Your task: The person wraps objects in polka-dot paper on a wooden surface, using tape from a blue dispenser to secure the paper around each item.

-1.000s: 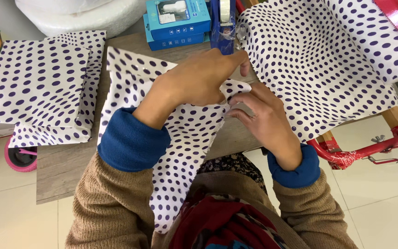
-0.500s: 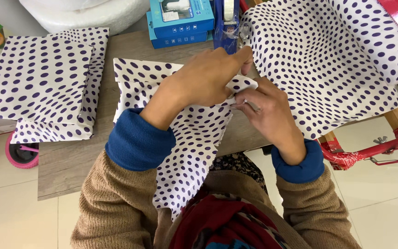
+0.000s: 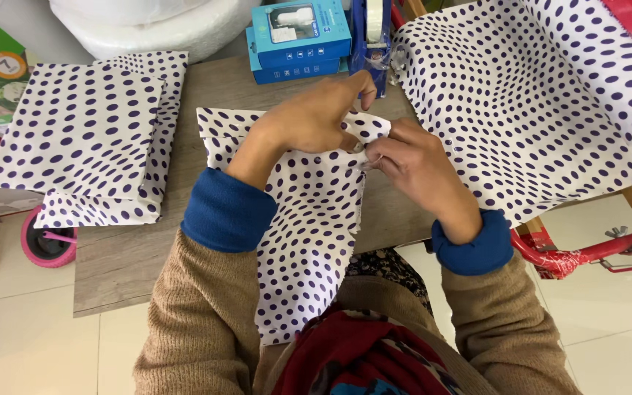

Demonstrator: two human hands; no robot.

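While both hands meet over the middle of the desk (image 3: pixel 206 95), they pinch the top right corner of a dotted package (image 3: pixel 309 241), white wrapping with dark purple dots, which lies from the desk centre down over the near edge toward the person's lap. The left hand (image 3: pixel 312 117) presses down on the package's upper end with fingers curled closed on the folded paper; the right hand (image 3: pixel 411 164) grips the same fold from 3 o'clock, thumb and fingers shut on it. At 9 o'clock from the hands, 2 wrapped dotted parcels (image 3: pixel 82 132) lie stacked flat. At 12 o'clock stand blue boxes (image 3: pixel 298 36) and, just beside them, a blue tape dispenser (image 3: pixel 371 33). From 1 to 3 o'clock a large loose sheet of dotted paper (image 3: pixel 521 110) spreads across the desk. A pink roll (image 3: pixel 42 245) sits on the floor at 8 o'clock.
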